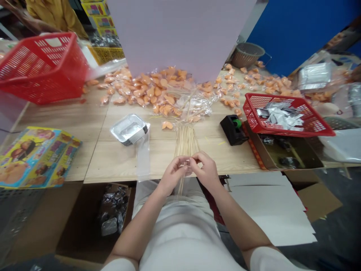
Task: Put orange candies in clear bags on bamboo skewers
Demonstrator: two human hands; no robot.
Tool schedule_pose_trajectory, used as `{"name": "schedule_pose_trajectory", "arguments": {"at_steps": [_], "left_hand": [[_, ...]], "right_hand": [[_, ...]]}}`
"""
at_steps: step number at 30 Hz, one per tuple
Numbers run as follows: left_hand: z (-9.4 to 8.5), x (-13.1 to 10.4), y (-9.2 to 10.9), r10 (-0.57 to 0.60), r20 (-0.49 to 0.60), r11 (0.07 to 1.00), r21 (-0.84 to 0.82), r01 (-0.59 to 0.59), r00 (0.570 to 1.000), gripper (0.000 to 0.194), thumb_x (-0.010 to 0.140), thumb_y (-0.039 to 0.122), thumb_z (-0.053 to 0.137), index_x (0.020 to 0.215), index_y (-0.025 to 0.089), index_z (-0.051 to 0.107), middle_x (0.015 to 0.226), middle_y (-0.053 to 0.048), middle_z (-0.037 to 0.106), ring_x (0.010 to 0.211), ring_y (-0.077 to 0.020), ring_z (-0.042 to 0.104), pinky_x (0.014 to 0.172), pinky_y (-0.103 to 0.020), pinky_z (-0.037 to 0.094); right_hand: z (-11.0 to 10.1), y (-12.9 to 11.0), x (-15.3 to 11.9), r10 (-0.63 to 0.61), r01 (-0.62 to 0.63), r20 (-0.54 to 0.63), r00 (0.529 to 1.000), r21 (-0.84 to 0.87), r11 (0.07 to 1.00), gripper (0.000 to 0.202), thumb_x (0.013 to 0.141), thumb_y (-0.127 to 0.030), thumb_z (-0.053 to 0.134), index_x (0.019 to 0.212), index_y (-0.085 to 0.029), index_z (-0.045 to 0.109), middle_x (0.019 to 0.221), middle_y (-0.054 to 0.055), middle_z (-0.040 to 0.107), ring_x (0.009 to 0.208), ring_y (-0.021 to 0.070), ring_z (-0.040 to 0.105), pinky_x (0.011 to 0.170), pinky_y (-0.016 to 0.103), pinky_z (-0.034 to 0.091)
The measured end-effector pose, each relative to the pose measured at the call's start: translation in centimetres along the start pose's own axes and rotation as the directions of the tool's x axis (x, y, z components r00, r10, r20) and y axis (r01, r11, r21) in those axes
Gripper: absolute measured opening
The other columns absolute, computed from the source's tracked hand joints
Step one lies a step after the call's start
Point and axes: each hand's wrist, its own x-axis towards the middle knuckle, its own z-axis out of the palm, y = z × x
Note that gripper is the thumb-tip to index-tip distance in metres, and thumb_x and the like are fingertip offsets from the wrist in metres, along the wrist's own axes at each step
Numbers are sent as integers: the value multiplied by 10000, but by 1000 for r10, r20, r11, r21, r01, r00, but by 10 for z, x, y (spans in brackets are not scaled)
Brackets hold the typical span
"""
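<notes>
White shirt [183,241] nearest, left hand [172,174] and right hand [207,171] pinch clear film [188,172], likely light, slippery, best held edgewise.

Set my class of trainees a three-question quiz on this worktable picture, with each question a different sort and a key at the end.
1. True or false: the foil trays lie to the left of the black tape dispenser.

2. What fills the red basket on the right?
A) printed boxes
B) silvery packets
C) orange pieces

3. Fill in: the left hand and the right hand hold clear plastic; just beyond them, a fan of thin ____ lies on the table.

Key: 1. True; 2. B; 3. sticks
</notes>
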Motion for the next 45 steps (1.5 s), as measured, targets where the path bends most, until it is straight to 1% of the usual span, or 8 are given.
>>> {"name": "schedule_pose_trajectory", "arguments": {"at_steps": [9, 12, 15, 20, 26, 32, 37, 45], "left_hand": [[-2, 2, 0, 64, -114, 997, -33, -68, 991, 202, 782, 376, 726, 829, 181, 701, 824, -26, 705, 815, -146, 654, 777, -287, 554], [-1, 2, 1, 85, -173, 996, 12, -84, 981, 236, 771, 403, 726, 833, 176, 716, 814, -37, 713, 788, -168, 671, 741, -321, 580], [0, 1, 3, 175, -202, 975, 172, -141, 964, 223, 780, 388, 704, 835, 173, 733, 843, -51, 731, 789, -179, 683, 735, -313, 582], [-1, -6, 1, 321, -85, 841, 483, -243, 943, 215, 874, 313, 587, 957, 192, 744, 890, -45, 748, 800, -162, 683, 756, -268, 548], [0, -11, 2, 373, -5, 653, 712, -259, 928, 252, 921, 268, 507, 986, 217, 745, 856, -34, 737, 758, -163, 644, 718, -263, 491], [4, -11, 0, 325, -30, 747, 620, -237, 945, 229, 890, 281, 550, 962, 236, 762, 837, -27, 746, 770, -186, 660, 731, -271, 491], [6, -12, 1, 306, -43, 766, 605, -219, 951, 193, 877, 272, 567, 894, 217, 751, 851, -29, 749, 789, -176, 668, 745, -260, 490], [9, -5, -3, 201, -64, 875, 461, -149, 978, 186, 852, 329, 618, 813, 186, 729, 819, -48, 730, 779, -181, 685, 752, -290, 529]], "right_hand": [[-4, -7, 1, -198, 177, -110, 974, -176, 968, 165, 856, -154, 562, 704, -211, 532, 685, -3, 547, 669, 149, 537, 630, 290, 443], [-4, -5, -4, -461, 344, -237, 855, -407, 846, 118, 835, -126, 629, 908, -219, 620, 865, 53, 615, 852, 193, 581, 780, 342, 486], [-5, -8, -9, -645, 480, -161, 747, -541, 691, 267, 807, -101, 691, 1028, -245, 649, 894, 51, 650, 931, 201, 575, 846, 336, 481], [-8, -14, -7, -588, 476, -36, 808, -548, 688, 140, 851, -149, 670, 984, -193, 682, 850, 53, 692, 890, 204, 569, 817, 342, 453], [-12, -14, -6, -549, 495, 92, 831, -573, 653, 125, 902, -157, 582, 945, -205, 690, 844, 47, 688, 895, 203, 569, 817, 341, 410], [-13, -12, -5, -440, 443, 134, 888, -507, 740, 174, 896, -140, 525, 821, -217, 661, 802, 53, 663, 853, 217, 559, 776, 369, 408], [-14, -4, -3, -391, 383, 35, 920, -304, 872, 170, 841, -94, 528, 774, -220, 620, 768, 39, 638, 812, 203, 558, 746, 350, 457], [-12, 7, -11, -148, 135, -103, 984, -123, 983, 118, 809, -125, 558, 742, -213, 598, 746, 18, 637, 778, 185, 572, 723, 334, 464]]}}
